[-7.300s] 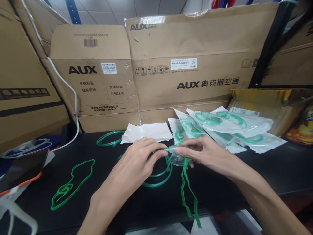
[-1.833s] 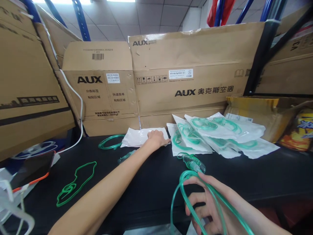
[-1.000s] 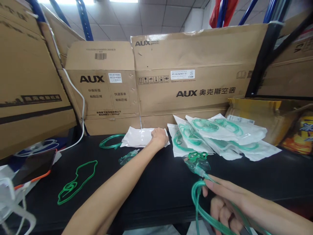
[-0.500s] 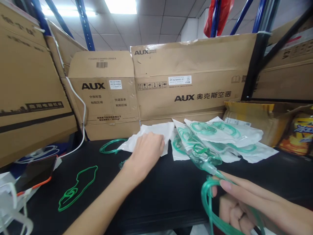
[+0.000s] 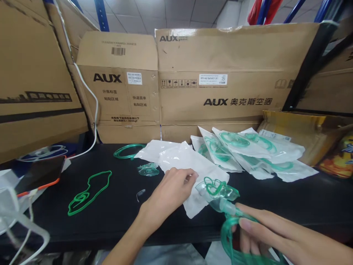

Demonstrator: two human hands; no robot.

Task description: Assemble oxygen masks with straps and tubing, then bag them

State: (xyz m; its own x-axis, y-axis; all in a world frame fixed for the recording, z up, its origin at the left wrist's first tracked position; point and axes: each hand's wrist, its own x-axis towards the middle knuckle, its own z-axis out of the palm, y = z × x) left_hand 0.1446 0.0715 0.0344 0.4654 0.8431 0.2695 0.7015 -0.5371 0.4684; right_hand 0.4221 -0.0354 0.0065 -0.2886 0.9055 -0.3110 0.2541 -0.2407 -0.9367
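My right hand (image 5: 261, 230) grips green coiled tubing (image 5: 227, 237) just below an oxygen mask (image 5: 219, 195). The clear green mask points left over the table, a green elastic strap (image 5: 213, 186) looped on it. A white pouch (image 5: 197, 197) lies slanted on the black table, partly behind the mask. My left hand (image 5: 172, 187) is closed at this pouch, thumb and forefinger pinching it; the fingertips are partly hidden. Another white pouch (image 5: 153, 150) lies behind it. Left of these is a second clear green mask piece (image 5: 149, 169), with a small thin clip (image 5: 140, 194) nearer me.
Several packed mask pouches (image 5: 256, 151) are heaped at the back right, beside an opened carton (image 5: 306, 136). A green tubing coil (image 5: 128, 151) and loose green strap (image 5: 89, 193) lie left. A phone (image 5: 41, 176) and white cables edge the left side. Tall cartons (image 5: 234, 88) wall the back.
My left hand has drawn a white pouch from the back towards me and to the right. My right hand has brought the mask slightly left, closer to the pouch. The view has tilted down.
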